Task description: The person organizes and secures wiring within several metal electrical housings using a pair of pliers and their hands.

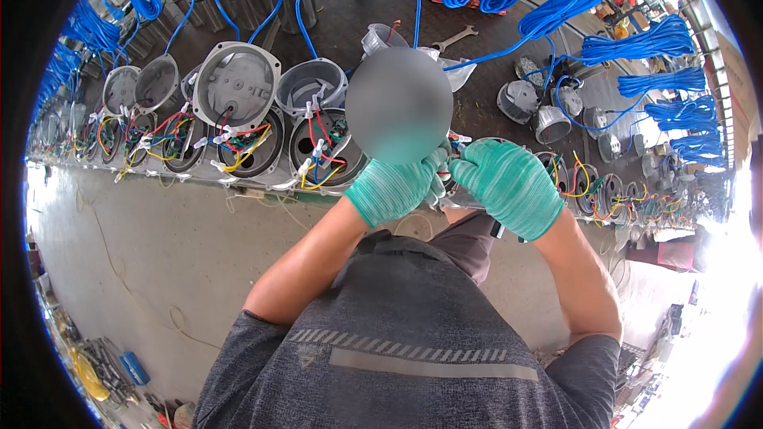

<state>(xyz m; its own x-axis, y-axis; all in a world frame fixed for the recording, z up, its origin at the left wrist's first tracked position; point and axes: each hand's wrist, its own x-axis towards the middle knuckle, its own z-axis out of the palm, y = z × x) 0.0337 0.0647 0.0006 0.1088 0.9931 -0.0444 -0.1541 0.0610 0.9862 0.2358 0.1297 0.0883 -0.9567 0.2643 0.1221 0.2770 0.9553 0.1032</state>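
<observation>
Dark workbench (397,8) across the whole upper field, loaded with a long curving row of open round motor housings, each stuffed with red, yellow, blue and white leads. Thick coils of blue cable (636,40) draped along the far and right edges, more at upper left (103,24). Pale concrete floor (143,246) below the bench edge, with a clutter of tools at the lower left rim. Grey dished end cover (237,83) leaning upright against the row, an empty grey cup-shaped cover (310,83) just beside it, and an open housing with its wire bundle (326,151) directly left of the hands. Spanner (455,36) lying farther back on the bench. Both hands in green knit gloves, raised close together in front of the chest at the bench edge: left hand (391,188) curled, fingers closed toward the right; right hand (509,184) folded over and wrapping a round metal housing (477,143), mostly hidden under the glove. Between the two gloves, a small cluster of wire ends with white and blue connectors (456,141), pinched at the fingertips as far as can be told; exact grip hidden. Wire ends lying straight ahead of the knuckles, leads running roughly up and away from the body, right hand nearer to the housing, left hand nearer to the connector tips.
</observation>
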